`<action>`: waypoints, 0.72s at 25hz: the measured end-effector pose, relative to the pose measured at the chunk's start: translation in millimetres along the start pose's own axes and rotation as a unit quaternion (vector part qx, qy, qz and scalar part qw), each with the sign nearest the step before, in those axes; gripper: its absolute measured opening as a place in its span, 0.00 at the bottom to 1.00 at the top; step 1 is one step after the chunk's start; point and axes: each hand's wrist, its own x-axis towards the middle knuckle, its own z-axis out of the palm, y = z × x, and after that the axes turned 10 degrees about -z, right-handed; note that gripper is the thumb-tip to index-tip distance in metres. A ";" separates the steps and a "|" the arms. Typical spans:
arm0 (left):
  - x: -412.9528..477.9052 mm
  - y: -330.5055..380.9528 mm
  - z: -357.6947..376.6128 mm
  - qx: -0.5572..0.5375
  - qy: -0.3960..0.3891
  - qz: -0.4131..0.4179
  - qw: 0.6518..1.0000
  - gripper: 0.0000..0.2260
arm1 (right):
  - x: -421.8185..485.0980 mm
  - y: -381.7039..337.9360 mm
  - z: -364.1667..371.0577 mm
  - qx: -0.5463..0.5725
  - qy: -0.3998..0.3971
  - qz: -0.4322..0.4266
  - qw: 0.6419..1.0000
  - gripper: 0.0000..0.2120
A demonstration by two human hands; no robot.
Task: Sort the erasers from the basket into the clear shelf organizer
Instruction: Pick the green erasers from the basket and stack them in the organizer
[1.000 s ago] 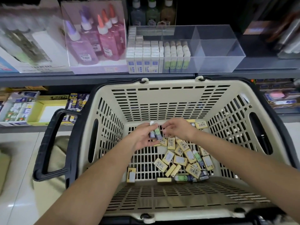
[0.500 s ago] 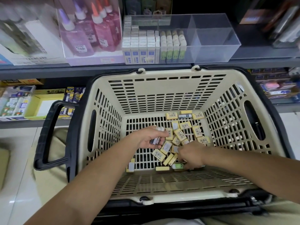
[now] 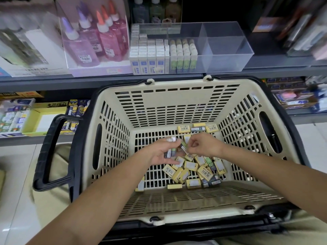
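Glue bottles (image 3: pixel 95 41) stand on the shelf left of the organizer (image 3: pixel 228 50), whose left compartments hold rows of erasers. Below, in the basket (image 3: pixel 177 106), the left hand (image 3: pixel 162 152) cups a few erasers (image 3: pixel 170 152). Just beside it, the right hand (image 3: pixel 203 145) pinches one eraser (image 3: pixel 184 149). Loose erasers (image 3: pixel 192 169) cover the basket floor.

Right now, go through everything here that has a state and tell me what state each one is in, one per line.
left hand: closed around a small bunch of erasers
right hand: pinching one eraser beside the left hand
basket: loose erasers scattered on its floor
basket handle: folded down to the left
clear shelf organizer: left section packed with upright erasers, right sections empty
glue bottles: upright, capped
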 end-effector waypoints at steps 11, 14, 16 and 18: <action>3.7 5.3 0.8 -0.041 0.005 0.024 0.999 0.20 | -7.6 46.2 0.9 -0.320 -0.174 0.135 0.922 0.15; 5.7 6.6 -1.1 -0.046 0.005 0.029 0.998 0.19 | -6.0 45.9 8.3 -0.341 -0.164 0.101 0.920 0.11; 7.9 6.1 -3.2 -0.033 0.003 0.032 0.999 0.16 | -6.0 47.1 8.1 -0.332 -0.181 0.099 0.921 0.10; 9.7 3.9 -3.7 -0.004 0.010 0.030 1.000 0.12 | -6.1 46.3 1.6 -0.282 -0.183 0.103 0.936 0.11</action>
